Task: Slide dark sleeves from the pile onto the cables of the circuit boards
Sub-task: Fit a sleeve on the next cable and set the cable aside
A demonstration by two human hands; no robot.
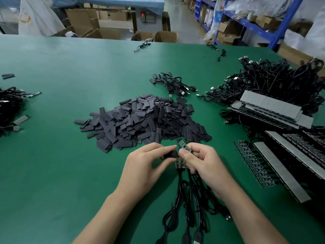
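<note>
L hand (146, 164) pinches sleeve (169, 154) | R hand (205, 162) holds board (182, 146) | sleeve pile (140, 120) behind

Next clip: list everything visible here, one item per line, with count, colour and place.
table: one, green, fills the view
sleeve pile: one, dark grey, table centre
held sleeve: one, dark, in the left fingers
upper circuit board: one, green, in the right fingers
lower circuit board: one, green, just below, between the hands
attached cables: several, black, towards near edge
small cable bundle: one, black, beyond pile
large cable heap: one, black, far right
left cable heap: one, black, left edge
board panels: several, dark with grey strips, right
cardboard boxes: many, brown, behind table
shelving: blue, back right
left hand: pinches held sleeve
right hand: grips upper circuit board
</note>
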